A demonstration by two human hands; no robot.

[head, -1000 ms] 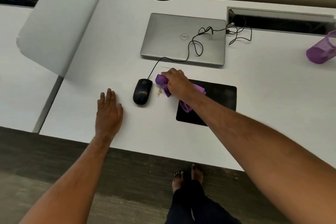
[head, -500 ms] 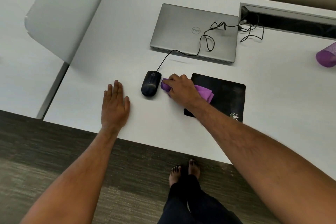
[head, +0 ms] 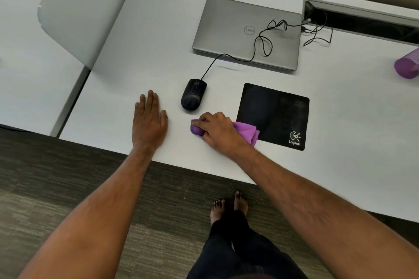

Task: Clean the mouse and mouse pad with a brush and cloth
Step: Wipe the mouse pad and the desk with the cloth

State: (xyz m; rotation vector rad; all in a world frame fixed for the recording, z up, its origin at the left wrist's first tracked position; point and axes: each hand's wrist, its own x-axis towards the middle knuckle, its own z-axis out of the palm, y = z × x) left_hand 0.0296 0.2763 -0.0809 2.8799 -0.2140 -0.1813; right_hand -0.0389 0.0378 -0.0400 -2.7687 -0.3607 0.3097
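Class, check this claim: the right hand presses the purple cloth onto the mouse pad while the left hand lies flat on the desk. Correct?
Not quite. In the head view the right hand presses the purple cloth onto the desk beside the mouse pad. The left hand does lie flat.

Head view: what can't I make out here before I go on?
- Purple object: cut off by the right edge, so unidentifiable.
- Cloth: its middle is hidden under the right hand.
- Brush: none in frame.
- Cable end: lost in the dark desk slot.
- Desk under the left hand: covered.
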